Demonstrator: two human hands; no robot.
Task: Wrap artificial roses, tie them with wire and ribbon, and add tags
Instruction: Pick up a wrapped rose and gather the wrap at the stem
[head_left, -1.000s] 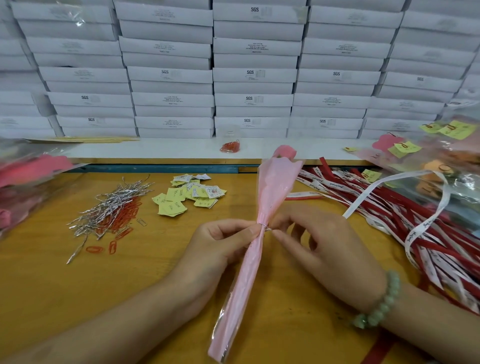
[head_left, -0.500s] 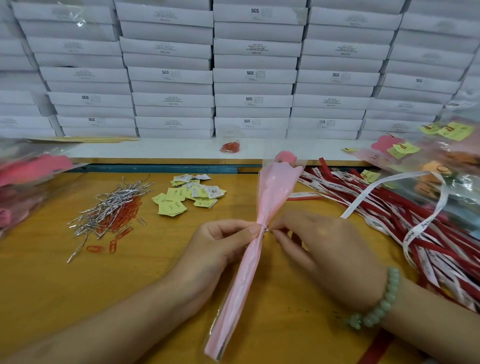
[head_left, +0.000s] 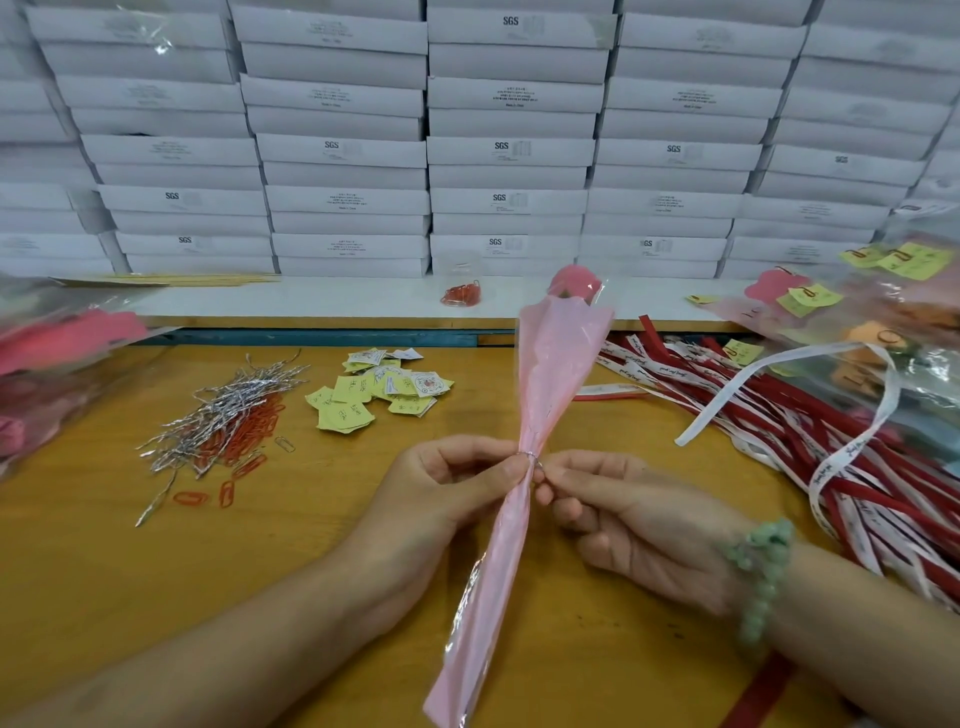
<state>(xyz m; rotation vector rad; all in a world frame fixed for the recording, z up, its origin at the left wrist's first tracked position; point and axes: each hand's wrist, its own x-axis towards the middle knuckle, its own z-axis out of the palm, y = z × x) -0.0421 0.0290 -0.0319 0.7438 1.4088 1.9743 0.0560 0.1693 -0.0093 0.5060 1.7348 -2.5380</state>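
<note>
The wrapped rose (head_left: 545, 395) runs near-to-far over the desk (head_left: 130, 582), bloom end away. Left hand (head_left: 441, 499) pinches its cinched neck; right hand (head_left: 623, 525) pinches the wire (head_left: 531, 455) there.

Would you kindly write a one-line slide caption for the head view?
Left hand grips a pink-wrapped rose while right hand pinches its wire, tags and ribbons nearby.

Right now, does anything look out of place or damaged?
Nothing damaged. A few red clips lie strayed from the wire heap, and one red ribbon lies apart from its pile. The left hand and right hand pinch the rose.
</note>
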